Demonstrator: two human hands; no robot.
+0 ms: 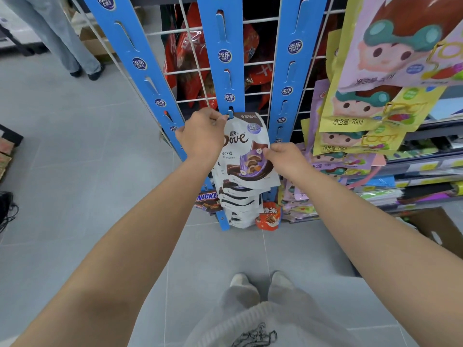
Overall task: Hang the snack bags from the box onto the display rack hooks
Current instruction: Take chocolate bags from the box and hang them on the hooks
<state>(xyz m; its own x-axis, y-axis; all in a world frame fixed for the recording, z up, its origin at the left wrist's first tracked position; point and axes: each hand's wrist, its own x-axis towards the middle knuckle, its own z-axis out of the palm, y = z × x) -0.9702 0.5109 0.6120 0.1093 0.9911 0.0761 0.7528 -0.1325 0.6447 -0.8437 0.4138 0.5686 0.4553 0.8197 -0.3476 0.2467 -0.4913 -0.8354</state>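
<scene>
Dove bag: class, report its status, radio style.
Left hand pinching Dove bag top at blue strip hook. Right hand gripping right edge. No obstruction visible.

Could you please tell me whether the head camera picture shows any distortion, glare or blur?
Head view: wide-angle bending bows the blue hanging strips outward; glare streaks the red foil bags behind the white wire grid; the white Dove chocolate bag between both hands is sharp.

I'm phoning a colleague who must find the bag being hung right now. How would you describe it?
Find the middle blue hanging strip on the white wire rack. At its lower part, the left hand and right hand hold a Dove chocolate bag, topmost of a matching stack. Unlike the pastel cartoon bags at right, it is white and brown.
</scene>
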